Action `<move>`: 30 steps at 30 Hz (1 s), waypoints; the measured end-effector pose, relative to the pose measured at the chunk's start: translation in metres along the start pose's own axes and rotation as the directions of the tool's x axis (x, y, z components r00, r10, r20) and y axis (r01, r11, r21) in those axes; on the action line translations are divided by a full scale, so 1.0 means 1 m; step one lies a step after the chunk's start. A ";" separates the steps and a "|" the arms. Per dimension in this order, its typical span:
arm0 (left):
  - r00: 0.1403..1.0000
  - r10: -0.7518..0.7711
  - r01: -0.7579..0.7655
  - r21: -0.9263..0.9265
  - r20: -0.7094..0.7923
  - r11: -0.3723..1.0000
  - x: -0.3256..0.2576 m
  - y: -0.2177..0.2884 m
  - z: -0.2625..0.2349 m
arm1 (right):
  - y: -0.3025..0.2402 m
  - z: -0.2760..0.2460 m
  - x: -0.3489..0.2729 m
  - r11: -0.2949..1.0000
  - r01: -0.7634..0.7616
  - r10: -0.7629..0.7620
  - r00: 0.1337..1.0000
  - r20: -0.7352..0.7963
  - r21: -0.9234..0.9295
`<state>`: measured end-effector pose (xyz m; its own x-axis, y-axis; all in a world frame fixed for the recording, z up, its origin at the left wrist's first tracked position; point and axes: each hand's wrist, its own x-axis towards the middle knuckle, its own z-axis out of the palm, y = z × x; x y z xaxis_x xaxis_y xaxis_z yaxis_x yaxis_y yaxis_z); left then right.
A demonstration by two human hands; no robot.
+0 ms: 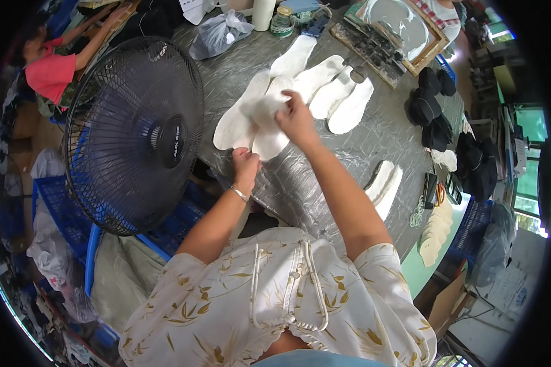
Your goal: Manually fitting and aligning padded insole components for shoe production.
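White shoe insoles (pixel 232 122) lie side by side on the dark, plastic-covered table in front of me. My left hand (pixel 245 165) pinches the near end of an insole at the table's edge. With fingers curled, my right hand (pixel 298 121) grips a white insole (pixel 267 114) that is smeared by motion above the others. Part of the insole under it is hidden. More white insoles (pixel 352 109) are spread out beyond and to the right of my right hand, some overlapping. Two further insoles (pixel 382 183) rest nearer to me on the right.
A large black fan (pixel 134 134) stands close on my left. Along the back are a grey plastic bag (pixel 221 33), a thread spool (pixel 281 21) and a framed screen (pixel 404 30). Black caps (pixel 431 107) and cream pieces (pixel 436 232) lie right. A co-worker (pixel 55 67) is far left.
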<state>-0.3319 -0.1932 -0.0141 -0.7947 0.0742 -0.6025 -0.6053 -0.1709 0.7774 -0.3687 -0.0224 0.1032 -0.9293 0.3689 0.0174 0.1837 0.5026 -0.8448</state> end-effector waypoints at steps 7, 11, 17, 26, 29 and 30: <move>1.000 0.004 -0.002 0.119 -0.022 0.993 -0.008 0.006 -0.007 | -0.038 -0.100 0.101 0.965 0.200 -0.238 0.938 -0.251 -0.168; 1.000 0.016 -0.012 0.158 -0.021 0.987 -0.009 0.003 -0.003 | -0.092 -0.172 0.110 0.924 0.256 -0.329 0.910 -0.250 -0.284; 1.000 0.027 -0.025 0.171 -0.011 0.985 -0.008 -0.002 -0.005 | -0.143 -0.256 0.050 0.561 0.380 -0.711 0.676 -0.194 -0.735; 0.986 0.154 -0.163 0.213 0.061 0.963 -0.011 -0.008 -0.018 | 0.018 -0.202 -0.128 0.281 0.105 -0.264 0.964 0.029 -0.954; 0.982 0.144 -0.169 0.249 0.119 0.954 -0.017 -0.008 -0.018 | 0.085 -0.142 -0.205 0.361 0.161 -0.017 0.986 0.166 -0.918; 0.979 0.145 -0.173 0.204 0.143 0.963 -0.019 -0.009 -0.020 | 0.097 -0.127 -0.222 0.416 0.115 0.116 0.977 0.178 -0.902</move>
<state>-0.3104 -0.2126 -0.0129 -0.8724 0.1885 -0.4509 -0.4550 0.0233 0.8902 -0.1042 0.0441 0.0850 -0.9438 0.2795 -0.1766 0.2586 0.9568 0.1326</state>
